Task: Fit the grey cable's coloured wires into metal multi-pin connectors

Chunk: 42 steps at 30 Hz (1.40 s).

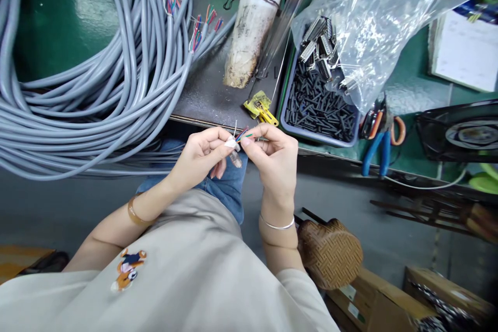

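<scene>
Between my hands, just off the table's front edge, is the stripped end of a cable with thin coloured wires (pixel 241 135) fanning out. My left hand (pixel 212 151) is closed around the cable end, thumb on top, with some whitish wrapping at the fingertips. My right hand (pixel 270 151) pinches some of the coloured wires between thumb and forefinger. A coil of grey cables (pixel 97 93) lies to the left, several with bared coloured wire ends (pixel 196 36). A yellow utility knife (pixel 266 114) rests on the table just beyond my right hand.
A blue bin (pixel 286 127) holds short black tubes (pixel 319 104) and metal connectors (pixel 321 44), partly under a clear plastic bag (pixel 373 21). Pliers (pixel 379 148) and a black fan (pixel 462 129) sit to the right. A stool (pixel 332 254) and cardboard boxes (pixel 381 301) stand below.
</scene>
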{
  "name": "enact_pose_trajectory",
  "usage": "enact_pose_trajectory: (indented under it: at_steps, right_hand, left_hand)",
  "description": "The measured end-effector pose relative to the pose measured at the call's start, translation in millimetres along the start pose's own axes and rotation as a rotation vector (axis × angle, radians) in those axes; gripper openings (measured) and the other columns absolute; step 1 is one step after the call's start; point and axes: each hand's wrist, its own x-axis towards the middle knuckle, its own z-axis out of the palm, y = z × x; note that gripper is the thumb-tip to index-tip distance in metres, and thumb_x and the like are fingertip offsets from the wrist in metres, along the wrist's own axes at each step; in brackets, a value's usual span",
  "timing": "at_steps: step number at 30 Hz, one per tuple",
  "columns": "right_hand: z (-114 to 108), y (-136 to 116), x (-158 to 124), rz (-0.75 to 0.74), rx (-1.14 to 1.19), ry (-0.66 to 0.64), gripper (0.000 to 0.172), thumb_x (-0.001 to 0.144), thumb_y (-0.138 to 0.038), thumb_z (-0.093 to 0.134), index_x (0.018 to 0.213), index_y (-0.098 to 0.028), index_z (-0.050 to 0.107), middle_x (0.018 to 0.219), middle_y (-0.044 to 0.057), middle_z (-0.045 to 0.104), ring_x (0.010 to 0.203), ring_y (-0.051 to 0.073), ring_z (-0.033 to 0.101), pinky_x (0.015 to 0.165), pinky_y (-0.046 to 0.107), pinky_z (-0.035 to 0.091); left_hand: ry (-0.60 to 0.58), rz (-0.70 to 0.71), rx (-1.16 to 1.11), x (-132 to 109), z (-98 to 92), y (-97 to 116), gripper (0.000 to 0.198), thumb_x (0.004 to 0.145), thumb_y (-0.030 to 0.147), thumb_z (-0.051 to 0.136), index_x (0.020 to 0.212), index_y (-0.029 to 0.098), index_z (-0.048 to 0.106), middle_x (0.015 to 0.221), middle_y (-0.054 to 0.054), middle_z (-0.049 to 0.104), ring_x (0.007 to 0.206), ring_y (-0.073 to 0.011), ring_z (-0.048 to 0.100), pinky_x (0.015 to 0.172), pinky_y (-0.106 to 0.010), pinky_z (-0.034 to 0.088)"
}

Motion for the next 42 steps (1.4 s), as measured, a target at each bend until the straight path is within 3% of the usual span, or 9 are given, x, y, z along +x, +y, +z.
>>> enact_pose_trajectory:
  at_steps: [10,15,20,26,35,42]
  right_hand:
    - [3,5,1,-0.012,-0.037,0.013,0.012,0.078,-0.029,0.072,0.073,-0.021,0.066,0.062,-0.004,0.052,0.052,0.007,0.039,0.044,0.021,0.026]
    - [0,9,-4,-0.157,-0.104,0.022,0.011,0.084,-0.029,0.072,0.079,-0.021,0.069,0.078,-0.002,0.062,0.049,0.004,0.031,0.045,0.025,0.022]
    - [-5,9,-7,-0.275,-0.176,0.036,0.008,0.088,-0.029,0.074,0.082,-0.023,0.073,0.082,0.001,0.066,0.061,0.010,0.047,0.050,0.027,0.028]
    - [-9,8,-8,-0.226,-0.217,0.046,0.011,0.087,-0.031,0.075,0.082,-0.021,0.073,0.083,0.002,0.068,0.062,0.010,0.050,0.050,0.027,0.030]
    - [-9,2,-6,-0.190,-0.155,0.019,0.006,0.084,-0.023,0.073,0.078,-0.020,0.073,0.079,0.000,0.067,0.048,0.004,0.029,0.044,0.025,0.019]
    - [-10,-1,-6,-0.193,-0.126,0.025,0.005,0.081,-0.020,0.074,0.077,-0.021,0.073,0.078,0.000,0.068,0.050,0.005,0.035,0.044,0.024,0.020]
  left_hand:
    - [-0.014,-0.027,-0.043,1,-0.5,-1,0.044,0.081,0.052,0.081,0.083,0.016,0.057,0.063,0.000,0.071,0.035,-0.0051,0.051,0.033,-0.016,0.034]
    - [0.029,0.047,-0.006,1,2.7,0,0.043,0.080,0.052,0.082,0.086,0.015,0.059,0.060,0.003,0.066,0.037,-0.0040,0.047,0.035,-0.017,0.034]
    - [0.118,0.153,0.018,2,6.5,-2,0.039,0.077,0.044,0.086,0.085,0.014,0.064,0.059,0.004,0.063,0.042,-0.0033,0.049,0.040,-0.014,0.039]
    - [0.133,0.193,0.068,1,4.7,-7,0.030,0.078,0.036,0.086,0.087,0.013,0.068,0.065,0.001,0.067,0.048,-0.0038,0.054,0.044,-0.013,0.045]
    - [0.118,0.174,0.087,0,4.9,-4,0.035,0.076,0.041,0.087,0.083,0.014,0.067,0.065,0.001,0.065,0.047,-0.0039,0.052,0.043,-0.014,0.044]
    - [0.091,0.173,0.065,0,4.0,-4,0.032,0.072,0.033,0.091,0.082,0.013,0.069,0.066,0.001,0.067,0.049,-0.0045,0.054,0.045,-0.014,0.045]
